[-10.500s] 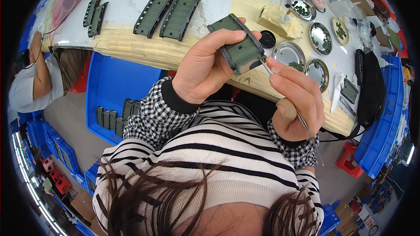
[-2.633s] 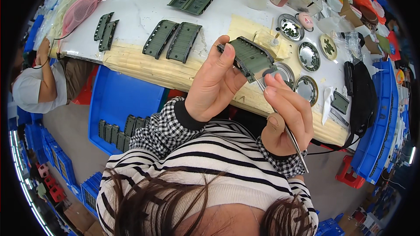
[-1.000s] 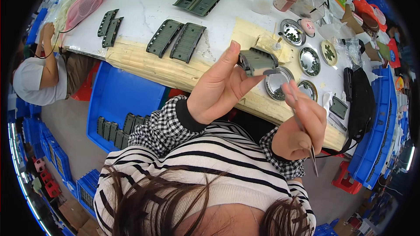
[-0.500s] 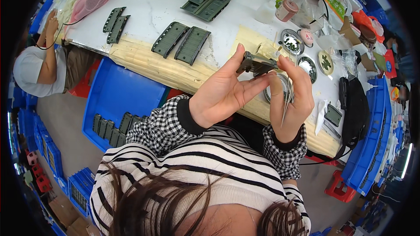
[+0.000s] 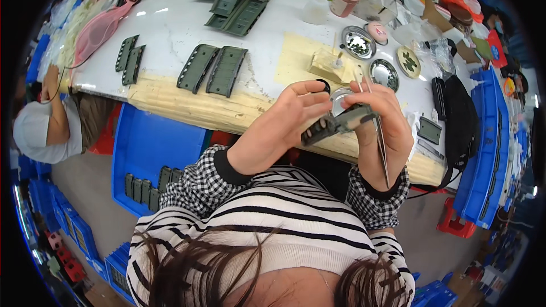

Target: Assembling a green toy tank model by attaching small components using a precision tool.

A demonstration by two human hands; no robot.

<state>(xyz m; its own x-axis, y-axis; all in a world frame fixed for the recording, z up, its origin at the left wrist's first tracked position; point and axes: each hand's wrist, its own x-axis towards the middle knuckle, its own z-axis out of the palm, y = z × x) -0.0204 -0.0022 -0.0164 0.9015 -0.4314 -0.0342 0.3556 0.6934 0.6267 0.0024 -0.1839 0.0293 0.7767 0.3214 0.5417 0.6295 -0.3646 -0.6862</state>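
Head view shows the right hand [image 5: 385, 128] closed with its fingers and thumb about one end of a curved dark-green plastic part [image 5: 341, 123], with slim metal tweezers [image 5: 383, 153] also between its fingers. The left hand [image 5: 273, 128] is opened, fingers straight, just beside the other end; whether it touches, I cannot tell. This part is above the near table edge. At near left, a blue bin [image 5: 159, 136] contains small green parts [image 5: 139, 189]. Farther, two green panels [image 5: 226, 71] lie side by side; at the far side, more panels [image 5: 244, 0] are piled.
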